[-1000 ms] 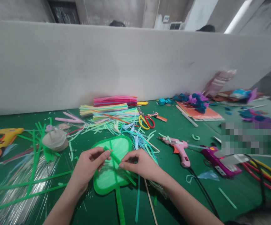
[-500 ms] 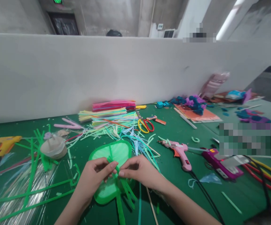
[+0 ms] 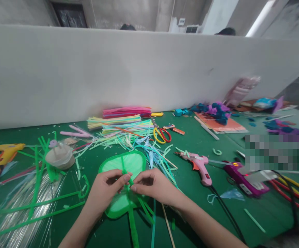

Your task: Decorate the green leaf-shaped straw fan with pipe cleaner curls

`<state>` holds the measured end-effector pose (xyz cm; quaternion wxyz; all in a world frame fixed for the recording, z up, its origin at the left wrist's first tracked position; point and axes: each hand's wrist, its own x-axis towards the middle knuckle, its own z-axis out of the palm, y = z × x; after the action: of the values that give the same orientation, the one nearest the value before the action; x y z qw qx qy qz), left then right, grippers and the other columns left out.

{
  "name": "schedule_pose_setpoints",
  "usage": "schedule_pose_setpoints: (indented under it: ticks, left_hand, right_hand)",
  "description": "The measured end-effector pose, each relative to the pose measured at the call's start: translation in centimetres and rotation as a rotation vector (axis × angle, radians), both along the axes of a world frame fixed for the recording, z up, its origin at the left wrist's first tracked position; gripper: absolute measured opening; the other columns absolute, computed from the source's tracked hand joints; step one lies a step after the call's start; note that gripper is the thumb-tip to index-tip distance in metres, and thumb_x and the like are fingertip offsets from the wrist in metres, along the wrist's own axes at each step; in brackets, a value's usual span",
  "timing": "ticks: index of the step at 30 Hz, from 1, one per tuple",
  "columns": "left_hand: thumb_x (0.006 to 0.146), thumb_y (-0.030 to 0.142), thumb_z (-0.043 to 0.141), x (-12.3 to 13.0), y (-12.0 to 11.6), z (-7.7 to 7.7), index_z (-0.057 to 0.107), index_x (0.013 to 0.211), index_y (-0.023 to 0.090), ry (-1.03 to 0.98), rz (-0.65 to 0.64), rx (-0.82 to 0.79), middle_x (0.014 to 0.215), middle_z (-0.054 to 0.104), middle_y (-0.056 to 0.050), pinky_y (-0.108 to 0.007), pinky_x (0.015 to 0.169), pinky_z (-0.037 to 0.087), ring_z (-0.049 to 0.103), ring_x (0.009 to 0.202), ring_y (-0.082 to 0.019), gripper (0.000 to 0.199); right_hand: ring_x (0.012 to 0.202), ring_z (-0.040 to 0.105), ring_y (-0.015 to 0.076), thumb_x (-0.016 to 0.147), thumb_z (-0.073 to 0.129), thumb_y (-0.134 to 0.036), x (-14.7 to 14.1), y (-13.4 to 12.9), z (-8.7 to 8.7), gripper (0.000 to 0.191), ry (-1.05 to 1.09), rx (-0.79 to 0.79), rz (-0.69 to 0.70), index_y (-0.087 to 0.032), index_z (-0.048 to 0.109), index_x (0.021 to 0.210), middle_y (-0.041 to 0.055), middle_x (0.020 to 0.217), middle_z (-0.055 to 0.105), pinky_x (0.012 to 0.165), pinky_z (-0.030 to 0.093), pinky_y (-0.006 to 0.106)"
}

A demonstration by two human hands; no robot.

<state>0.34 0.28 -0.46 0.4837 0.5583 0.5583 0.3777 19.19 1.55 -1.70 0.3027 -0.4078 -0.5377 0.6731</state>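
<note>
A green hand fan [image 3: 117, 210] with a pale green face and a wrapped handle lies in front of me, its handle toward me. Over its middle, my left hand [image 3: 109, 187] pinches a green pipe cleaner [image 3: 125, 171] between thumb and fingers. Close beside it, my right hand [image 3: 150, 186] is closed on the same strip, fingertips almost touching the left ones. Loose green ends [image 3: 146, 210] trail below my right hand over the fan's lower right edge. The fingers hide part of the strip.
Right of the fan lie a pink glue gun [image 3: 199, 165] with a cord and a purple power strip [image 3: 245, 179]. Scissors [image 3: 162, 135] and bundled pipe cleaners [image 3: 120, 122] are near the white partition [image 3: 128, 72]. A yellow glue gun [image 3: 7, 153] and plastic cup [image 3: 60, 156] lie left.
Both hands stay pinched at the fan's middle, with small finger shifts. The loose green ends have swung slightly right. My view has tilted down a little.
</note>
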Motion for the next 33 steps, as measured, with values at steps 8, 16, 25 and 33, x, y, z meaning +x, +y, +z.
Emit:
schedule_pose_setpoints:
  ticks: [8, 16, 25, 33]
  left_hand:
    - [0.073, 0.052, 0.072, -0.03, -0.02, -0.11, 0.072, 0.064, 0.017, -0.036, 0.025, -0.026, 0.057, 0.063, -0.001, -0.024, 0.057, 0.041, 0.053, 0.058, -0.014, 0.036]
    - [0.069, 0.046, 0.076, -0.02, 0.03, 0.09, 0.072, 0.062, 0.018, -0.050, 0.021, -0.042, 0.055, 0.063, -0.001, -0.023, 0.055, 0.040, 0.052, 0.055, -0.014, 0.029]
    - [0.071, 0.047, 0.074, -0.12, -0.08, 0.02, 0.073, 0.062, 0.017, -0.032, -0.004, -0.040, 0.058, 0.065, -0.002, -0.023, 0.054, 0.040, 0.051, 0.055, -0.013, 0.032]
    - [0.071, 0.050, 0.075, -0.19, 0.06, 0.13, 0.076, 0.075, 0.017, -0.075, 0.052, -0.029, 0.061, 0.069, -0.002, -0.024, 0.057, 0.046, 0.057, 0.055, -0.014, 0.034]
  right_hand:
    - [0.057, 0.049, 0.0086, 0.060, 0.085, -0.047, 0.10, 0.08, 0.26, 0.037, 0.016, -0.019, 0.037, -0.014, 0.074, 0.074, -0.0020, 0.063, 0.063, 0.057, 0.037, 0.022]
    - [0.058, 0.047, 0.0090, 0.065, 0.082, -0.049, 0.31, 0.03, 0.09, 0.036, 0.022, 0.029, 0.074, -0.015, 0.076, 0.076, -0.0020, 0.063, 0.063, 0.057, 0.035, 0.022]
    - [0.057, 0.041, 0.0096, 0.070, 0.076, -0.054, 0.58, 0.17, 0.19, 0.040, -0.006, 0.097, 0.102, -0.016, 0.079, 0.079, -0.0019, 0.061, 0.060, 0.055, 0.030, 0.023]
    - [0.059, 0.050, 0.0113, 0.072, 0.075, -0.053, 0.84, 0.18, 0.15, 0.038, -0.043, 0.116, 0.106, -0.016, 0.079, 0.082, -0.0005, 0.067, 0.067, 0.058, 0.037, 0.023]
